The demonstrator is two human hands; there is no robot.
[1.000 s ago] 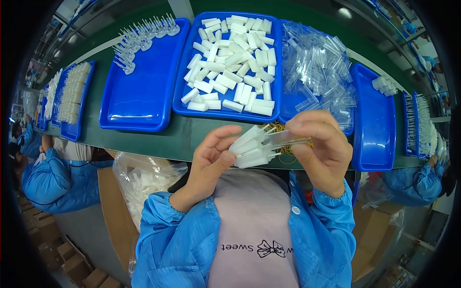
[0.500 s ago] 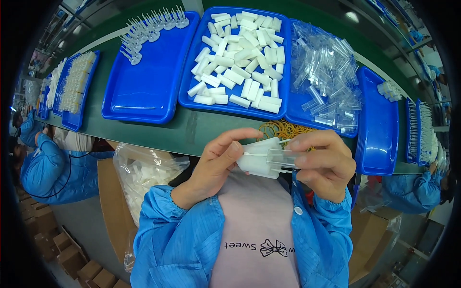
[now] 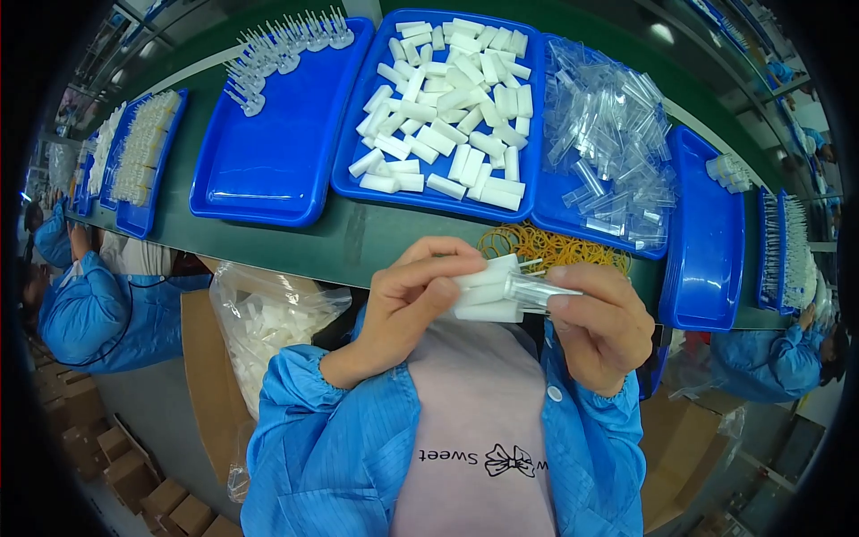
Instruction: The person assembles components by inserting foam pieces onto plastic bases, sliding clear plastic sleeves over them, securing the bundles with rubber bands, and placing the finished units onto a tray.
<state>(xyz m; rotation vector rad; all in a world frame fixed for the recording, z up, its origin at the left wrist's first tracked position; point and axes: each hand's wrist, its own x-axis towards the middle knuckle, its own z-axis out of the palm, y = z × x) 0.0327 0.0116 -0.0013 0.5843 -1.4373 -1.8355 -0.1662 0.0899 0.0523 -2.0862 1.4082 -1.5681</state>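
White plastic blocks [image 3: 486, 288] sit in a small bundle between the two hands, held up in front of the chest and just below the near edge of the green belt [image 3: 349, 237]. The bundle's long axis runs left to right, roughly level. The left hand [image 3: 413, 302] clamps its left end, thumb underneath and fingers curled over the top. The right hand [image 3: 601, 324] pinches a clear tube [image 3: 537, 288] that lies along the same axis, touching the blocks at their right end; whether the tube is already slid over a block or only pressed against it I cannot tell, since the clear plastic blurs here. The two hands are close together, joined through the bundle, and each is closed on its own piece; the left hand carries most of the blocks.

Just beyond the hands, on the belt, lies a heap of yellow rubber bands [image 3: 546, 246], nearer the right hand. Farther off stand blue trays: one full of loose white blocks [image 3: 447, 107], one piled with clear tubes [image 3: 608, 143], and a nearly bare tray [image 3: 268, 152] with small clear parts along its far rim.
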